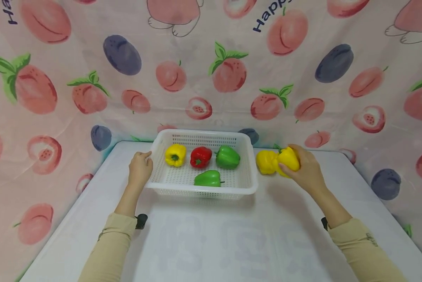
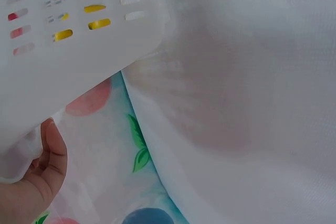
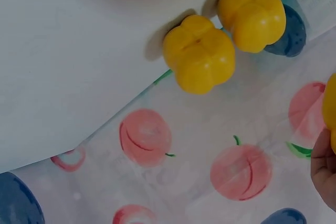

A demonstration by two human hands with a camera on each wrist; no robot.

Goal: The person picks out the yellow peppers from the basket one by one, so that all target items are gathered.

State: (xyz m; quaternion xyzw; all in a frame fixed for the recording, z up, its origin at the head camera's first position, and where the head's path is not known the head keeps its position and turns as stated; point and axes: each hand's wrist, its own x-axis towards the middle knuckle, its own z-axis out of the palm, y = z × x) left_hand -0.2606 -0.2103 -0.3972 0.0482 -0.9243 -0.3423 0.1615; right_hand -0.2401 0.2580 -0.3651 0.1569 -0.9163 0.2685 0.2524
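My left hand (image 1: 140, 168) grips the left rim of a white plastic basket (image 1: 204, 191); the left wrist view shows its fingers (image 2: 53, 142) curled at the rim. Inside the basket lie a yellow bell pepper (image 1: 175, 155), a red bell pepper (image 1: 201, 157) and two green ones, one (image 1: 227, 157) at the back right and one (image 1: 208, 178) near the front wall. Right of the basket, my right hand (image 1: 307, 168) holds a yellow bell pepper (image 1: 289, 158) with its green stem upward. Two more yellow bell peppers (image 3: 199, 54) (image 3: 252, 15) sit on the table beside it.
The white-covered table (image 1: 211, 243) reaches to a hanging cloth (image 1: 197, 51) printed with peaches and plums, right behind the basket. A dark wrist device (image 1: 141, 221) shows at the left sleeve (image 1: 112, 243).
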